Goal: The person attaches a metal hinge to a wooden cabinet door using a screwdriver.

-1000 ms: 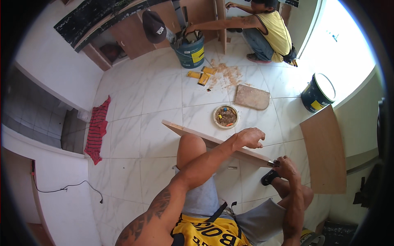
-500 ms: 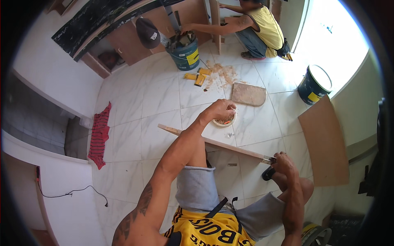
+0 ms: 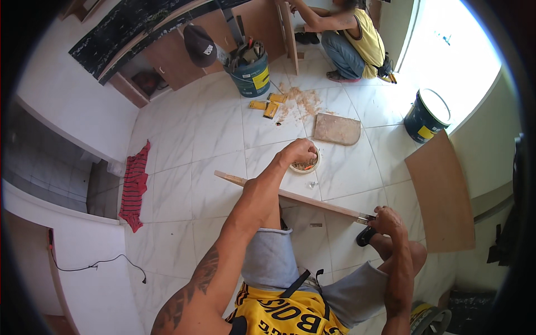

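My left hand (image 3: 300, 152) is over a small round white tub (image 3: 314, 166) of small loose pieces, probably screws, with an orange bit among them. Its fingers are pinched together, and whatever they hold is hidden. A long narrow wooden board (image 3: 318, 203) lies on edge across my legs, partly behind my left forearm. At the board's right end is a metal hinge (image 3: 364, 218). My right hand (image 3: 387, 220) is closed on that hinge, holding it against the board. A small clear piece (image 3: 312, 185) sits on the tiles near the tub.
Ahead stand a tool-filled bucket (image 3: 249, 78), yellow boxes (image 3: 269, 110) and sawdust (image 3: 304, 99). A rounded board (image 3: 336, 129) lies past the tub. At right are a dark bucket (image 3: 422, 124) and brown sheet (image 3: 444, 195). A co-worker (image 3: 357, 44) squats by an upright panel (image 3: 291, 39).
My left hand has lowered slightly into the tub, its fingers closing together. My right hand stays at the hinge. The co-worker's arm has left the tool bucket and gone to the upright panel.
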### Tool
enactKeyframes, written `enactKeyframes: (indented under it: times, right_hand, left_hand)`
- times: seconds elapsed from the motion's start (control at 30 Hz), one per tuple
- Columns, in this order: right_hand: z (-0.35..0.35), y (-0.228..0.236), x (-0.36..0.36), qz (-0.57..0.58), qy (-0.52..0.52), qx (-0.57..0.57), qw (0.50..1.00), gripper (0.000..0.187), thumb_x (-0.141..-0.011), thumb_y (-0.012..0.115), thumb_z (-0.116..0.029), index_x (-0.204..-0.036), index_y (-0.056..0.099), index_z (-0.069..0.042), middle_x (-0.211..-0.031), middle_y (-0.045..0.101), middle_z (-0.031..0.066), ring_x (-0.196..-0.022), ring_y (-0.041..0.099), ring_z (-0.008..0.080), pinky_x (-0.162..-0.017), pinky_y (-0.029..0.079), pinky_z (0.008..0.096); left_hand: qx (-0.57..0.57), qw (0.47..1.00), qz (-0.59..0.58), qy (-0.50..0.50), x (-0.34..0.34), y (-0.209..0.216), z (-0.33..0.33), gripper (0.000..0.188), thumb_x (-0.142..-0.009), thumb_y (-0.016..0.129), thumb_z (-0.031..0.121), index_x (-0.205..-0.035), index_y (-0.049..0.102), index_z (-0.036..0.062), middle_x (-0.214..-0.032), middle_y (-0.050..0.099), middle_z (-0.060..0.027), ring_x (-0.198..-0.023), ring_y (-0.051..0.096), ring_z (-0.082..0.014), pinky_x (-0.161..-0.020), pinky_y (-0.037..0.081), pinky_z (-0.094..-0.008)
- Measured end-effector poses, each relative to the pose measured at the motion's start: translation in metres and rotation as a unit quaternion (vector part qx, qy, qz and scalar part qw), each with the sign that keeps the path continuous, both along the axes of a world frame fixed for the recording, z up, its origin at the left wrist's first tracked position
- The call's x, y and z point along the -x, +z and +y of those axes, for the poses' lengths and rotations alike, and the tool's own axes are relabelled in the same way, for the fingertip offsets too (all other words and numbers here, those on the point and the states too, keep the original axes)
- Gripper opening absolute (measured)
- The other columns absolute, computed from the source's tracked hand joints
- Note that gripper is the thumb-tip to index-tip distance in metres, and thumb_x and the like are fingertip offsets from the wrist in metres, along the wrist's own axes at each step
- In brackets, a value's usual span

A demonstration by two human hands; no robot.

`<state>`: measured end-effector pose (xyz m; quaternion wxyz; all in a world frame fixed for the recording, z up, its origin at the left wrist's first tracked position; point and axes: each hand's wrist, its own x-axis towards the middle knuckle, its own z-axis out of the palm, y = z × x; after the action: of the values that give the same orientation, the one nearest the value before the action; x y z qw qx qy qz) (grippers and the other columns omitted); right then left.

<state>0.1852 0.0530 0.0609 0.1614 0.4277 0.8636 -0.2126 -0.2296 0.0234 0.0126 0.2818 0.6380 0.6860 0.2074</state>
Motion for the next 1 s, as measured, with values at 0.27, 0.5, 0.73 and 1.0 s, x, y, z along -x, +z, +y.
enactKeyframes:
  times: [0.27, 0.5, 0.73, 1.0]
  right_hand:
    - [0.006, -0.023, -0.019, -0.094, 0.038, -0.046, 0.994, 0.041, -0.070, 0.081, -0.029, -0.101, 0.068, -0.005, -0.099, 0.067, 0.0179, -0.097, 0.065, 0.0356, -0.088, 0.053, 0.0445]
    - [-0.003, 0.005, 0.011, 0.015, 0.093, -0.069, 0.993, 0.044, -0.075, 0.084, -0.030, -0.106, 0.069, -0.004, -0.105, 0.066, 0.0176, -0.099, 0.064, 0.0371, -0.089, 0.052, 0.0478]
    - [0.025, 0.045, 0.124, 0.149, 0.150, 0.053, 0.976, 0.047, -0.079, 0.082, -0.032, -0.111, 0.065, -0.002, -0.103, 0.067, 0.0148, -0.102, 0.064, 0.0377, -0.091, 0.050, 0.0452]
    - [0.020, -0.035, 0.203, -0.092, 0.179, 0.134, 0.970, 0.047, -0.081, 0.078, -0.035, -0.109, 0.063, -0.001, -0.102, 0.067, 0.0212, -0.098, 0.066, 0.0379, -0.084, 0.051, 0.0464]
  left_hand:
    - [0.260, 0.937, 0.084, -0.218, -0.073, 0.024, -0.017, 0.099, -0.066, 0.084, 0.062, -0.136, 0.057, -0.0023, -0.129, 0.064, -0.0236, -0.121, 0.061, -0.0357, -0.102, 0.049, -0.0404]
    - [0.280, 0.887, 0.266, -0.254, -0.091, 0.000, -0.055, 0.020, -0.069, 0.076, 0.009, -0.088, 0.076, 0.0050, -0.099, 0.075, -0.0100, -0.094, 0.073, -0.0260, -0.072, 0.058, -0.0436]
    - [0.127, 0.960, 0.219, -0.121, -0.065, -0.019, -0.041, 0.011, -0.072, 0.073, 0.011, -0.081, 0.074, 0.0035, -0.086, 0.073, -0.0170, -0.084, 0.072, -0.0357, -0.068, 0.058, -0.0469]
    - [0.189, 0.974, 0.118, -0.043, -0.070, 0.004, -0.066, 0.036, -0.074, 0.079, 0.020, -0.106, 0.071, 0.0049, -0.107, 0.071, -0.0173, -0.095, 0.068, -0.0335, -0.085, 0.055, -0.0430]
